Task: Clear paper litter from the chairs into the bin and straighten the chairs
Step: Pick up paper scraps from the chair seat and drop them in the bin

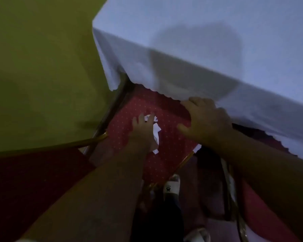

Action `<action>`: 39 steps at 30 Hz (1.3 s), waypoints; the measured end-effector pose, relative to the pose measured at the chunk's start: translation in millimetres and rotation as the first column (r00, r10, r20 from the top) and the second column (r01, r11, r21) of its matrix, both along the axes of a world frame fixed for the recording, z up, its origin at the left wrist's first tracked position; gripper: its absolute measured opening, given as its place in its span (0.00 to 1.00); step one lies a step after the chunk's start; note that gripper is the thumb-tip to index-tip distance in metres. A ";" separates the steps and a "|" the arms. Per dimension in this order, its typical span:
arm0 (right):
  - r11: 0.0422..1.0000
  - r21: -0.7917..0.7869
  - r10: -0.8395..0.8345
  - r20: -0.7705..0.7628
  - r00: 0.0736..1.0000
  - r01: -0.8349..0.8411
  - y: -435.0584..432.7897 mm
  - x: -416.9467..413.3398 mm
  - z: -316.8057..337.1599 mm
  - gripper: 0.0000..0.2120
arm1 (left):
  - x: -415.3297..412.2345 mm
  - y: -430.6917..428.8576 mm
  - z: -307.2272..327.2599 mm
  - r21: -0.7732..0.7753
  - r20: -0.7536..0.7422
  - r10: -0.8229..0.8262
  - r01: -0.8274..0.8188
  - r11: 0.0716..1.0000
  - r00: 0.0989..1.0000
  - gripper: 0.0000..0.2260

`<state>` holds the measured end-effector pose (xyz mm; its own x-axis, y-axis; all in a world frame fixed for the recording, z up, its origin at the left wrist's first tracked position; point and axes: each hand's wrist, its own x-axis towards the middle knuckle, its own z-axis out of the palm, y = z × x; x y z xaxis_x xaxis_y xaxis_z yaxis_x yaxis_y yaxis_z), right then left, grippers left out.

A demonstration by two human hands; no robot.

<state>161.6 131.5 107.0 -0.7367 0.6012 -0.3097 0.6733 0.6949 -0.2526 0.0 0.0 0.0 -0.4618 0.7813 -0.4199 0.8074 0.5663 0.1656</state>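
Note:
A red chair seat point(171, 144) with small pale dots sits half under a table draped in a white cloth point(199, 58). White paper scraps point(156, 130) lie on the seat. My left hand point(143, 131) rests on the scraps with fingers spread over them. My right hand point(205, 119) reaches to the cloth's scalloped hem, fingers curled at its edge above the seat. The chair's gold frame point(98, 140) shows at the left and at the front right. No bin is in view.
A yellow-green wall point(42, 67) fills the left side. A dark red chair back point(33, 180) is at lower left. My white shoe point(171, 186) stands on the floor below the seat. Another chair's frame point(234, 206) stands at lower right.

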 end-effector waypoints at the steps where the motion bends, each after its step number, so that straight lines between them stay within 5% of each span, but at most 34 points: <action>1: 1.000 -0.019 -0.006 0.016 1.000 0.006 2.5 -6.1 -15.3 0.36 | -3.0 2.6 -17.8 -0.040 0.021 0.018 -0.017 0.999 1.000 0.54; 5: 0.999 -0.032 0.011 0.081 0.997 -0.009 8.9 -20.7 -73.8 0.36 | -19.9 19.7 -80.1 -0.219 -0.029 -0.024 0.017 0.976 0.999 0.58; 8: 0.999 -0.050 -0.012 0.091 0.996 0.016 16.5 -22.6 -101.4 0.36 | -29.3 34.3 -109.8 -0.206 0.050 0.043 -0.032 0.978 0.998 0.55; 16: 0.992 -0.078 -0.092 0.102 0.991 0.100 18.8 8.9 -125.2 0.35 | -9.3 41.0 -116.5 0.054 0.101 0.034 -0.040 0.998 0.994 0.10; 19: 0.984 -0.064 -0.159 0.102 0.982 0.166 19.8 44.4 -119.2 0.33 | 16.4 56.2 -98.6 0.013 0.144 -0.080 0.079 0.997 0.986 0.12; 24: 0.945 -0.008 -0.324 0.147 0.935 0.328 23.8 143.2 -101.8 0.33 | 95.6 91.3 -55.8 0.217 0.147 -0.245 0.211 0.953 0.958 0.02; 29: 0.867 0.044 -0.494 0.204 0.845 0.496 26.7 257.9 -95.4 0.32 | 201.8 133.4 -36.6 0.306 0.199 -0.427 0.358 0.882 0.882 0.06; 39: 0.715 -0.072 -0.639 0.334 0.693 0.695 29.3 398.6 -180.5 0.57 | 335.3 162.9 -67.9 0.312 0.254 -0.586 0.508 0.803 0.770 0.03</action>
<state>560.2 160.8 -73.5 -0.0326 0.8135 -0.5807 0.9980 -0.0048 -0.0629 335.3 162.9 -67.9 0.2036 0.9445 -0.2577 0.8449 -0.0365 0.5337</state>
